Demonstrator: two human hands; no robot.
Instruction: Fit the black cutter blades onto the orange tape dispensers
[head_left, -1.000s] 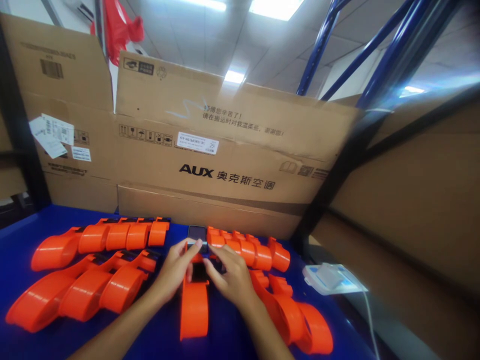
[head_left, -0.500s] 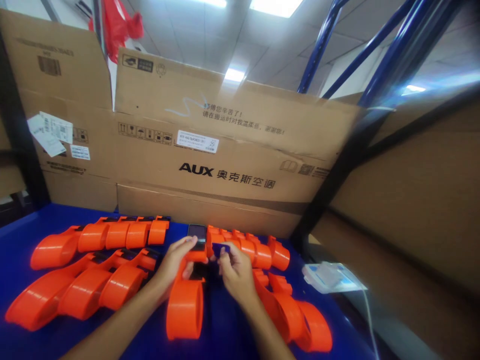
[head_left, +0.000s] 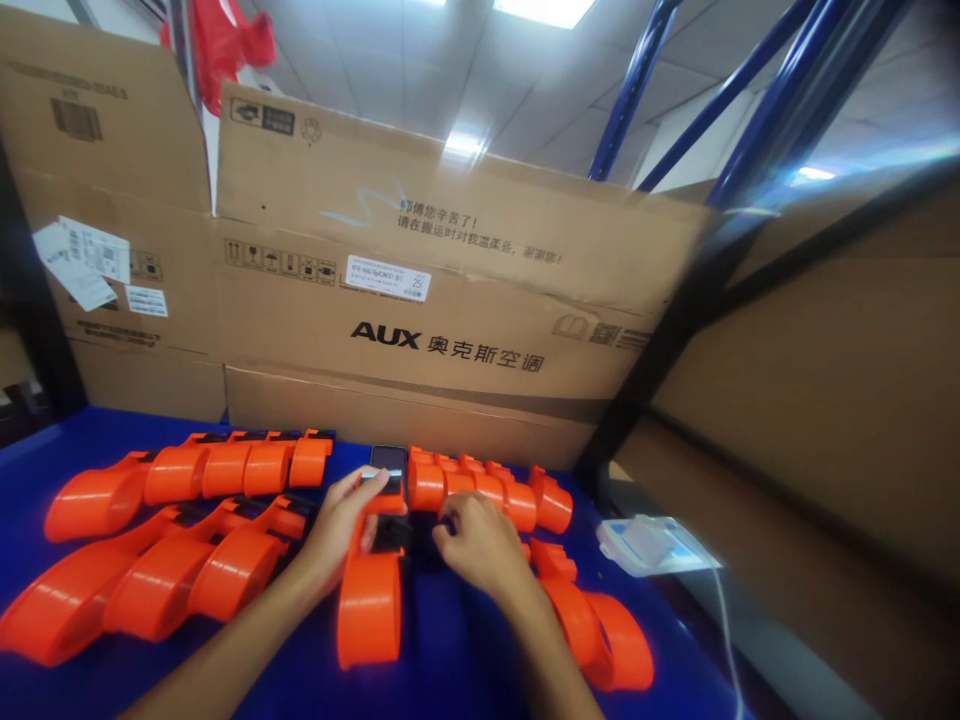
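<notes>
My left hand [head_left: 349, 520] is closed around the upper part of an orange tape dispenser [head_left: 369, 610], thumb on top near its black end piece. The dispenser's wide hoop hangs toward me. Just right of it, my right hand [head_left: 480, 540] is curled with its back toward me. Something dark shows at its fingertips, mostly hidden, so I cannot tell what it is. A black phone-like device [head_left: 389, 458] stands behind my left thumb.
Rows of similar orange dispensers [head_left: 244, 570] lie on the blue table surface [head_left: 442, 650] at left, with more dispensers [head_left: 553, 500] at right. A clear plastic case [head_left: 660, 547] with a white cord sits at the right edge. A cardboard wall [head_left: 450, 300] stands behind.
My right hand has turned over and curled further; the dark blue flat piece it pinched earlier is now mostly out of sight. My left hand keeps its hold on the dispenser.
</notes>
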